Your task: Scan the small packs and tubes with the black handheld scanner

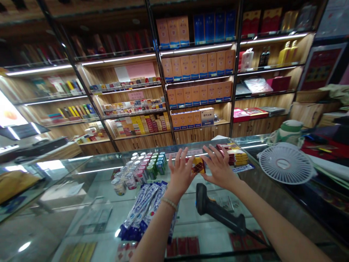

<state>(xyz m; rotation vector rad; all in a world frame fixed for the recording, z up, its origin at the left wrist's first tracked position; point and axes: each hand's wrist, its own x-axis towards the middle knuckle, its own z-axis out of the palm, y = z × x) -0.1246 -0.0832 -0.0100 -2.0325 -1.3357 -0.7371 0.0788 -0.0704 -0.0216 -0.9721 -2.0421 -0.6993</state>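
Both my hands reach over the glass counter (109, 203). A small yellow and brown packet (199, 166) lies between them. My left hand (180, 170) has its fingers spread, with the thumb at the packet's left side. My right hand (218, 168) is spread too, its thumb and fingers near the packet's right side. Whether either thumb presses on the packet is hard to tell. A black barcode scanner (218, 211) lies below my right hand. Blue and white long packets (145, 207) lie left of my left forearm. Stacked red and yellow packs (236, 154) sit behind my right hand.
Rows of small lidded containers (141, 167) stand left of my left hand. A white fan (286, 163) and a green and white jug (289, 131) are at the right. Shelves (199, 80) with boxes line the back wall. The scanner's cable runs toward the lower right.
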